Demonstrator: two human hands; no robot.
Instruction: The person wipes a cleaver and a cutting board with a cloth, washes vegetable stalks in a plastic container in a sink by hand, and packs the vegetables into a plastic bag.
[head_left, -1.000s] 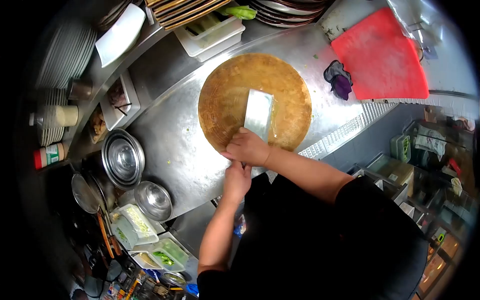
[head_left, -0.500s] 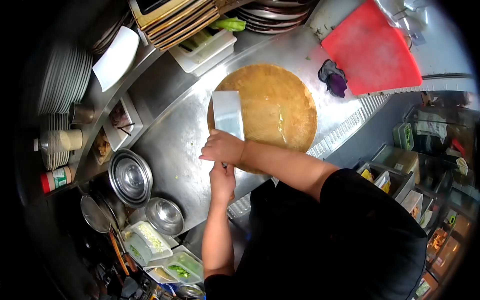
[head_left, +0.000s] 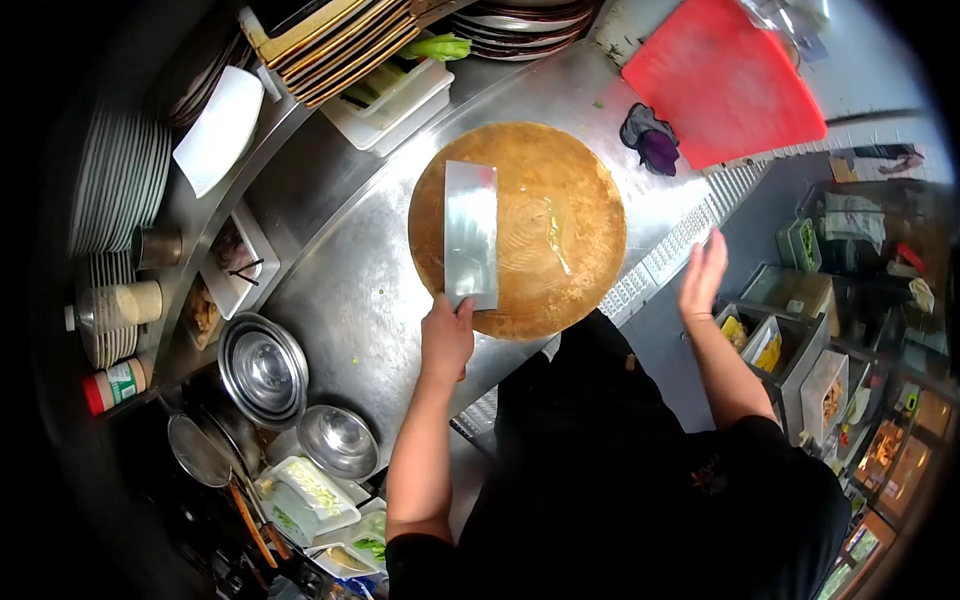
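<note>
My left hand [head_left: 446, 338] is wrapped round the handle of a cleaver, and the handle is mostly hidden by the fingers. The broad, shiny cleaver blade [head_left: 470, 235] lies over the left part of a round wooden chopping board [head_left: 585, 220]; I cannot tell whether it rests flat on the wood. A small pale-green wet smear [head_left: 556, 238] shows on the board, right of the blade. Off to the right, away from the board, my right hand [head_left: 704, 277] is raised over the floor side of the counter. Its fingers are stretched out and hold nothing.
The board stands on a steel counter [head_left: 350, 270]. A red cutting board [head_left: 730, 85] and a dark purple cloth [head_left: 650, 138] lie at the upper right. Metal bowls [head_left: 262, 370] sit at the lower left, below a shelf with stacked plates [head_left: 120, 180]. Food containers [head_left: 775, 340] stand right.
My right hand has left the cleaver and swung far right, opening. My left hand keeps the handle, and the blade has shifted slightly to the right and turned more upright in view.
</note>
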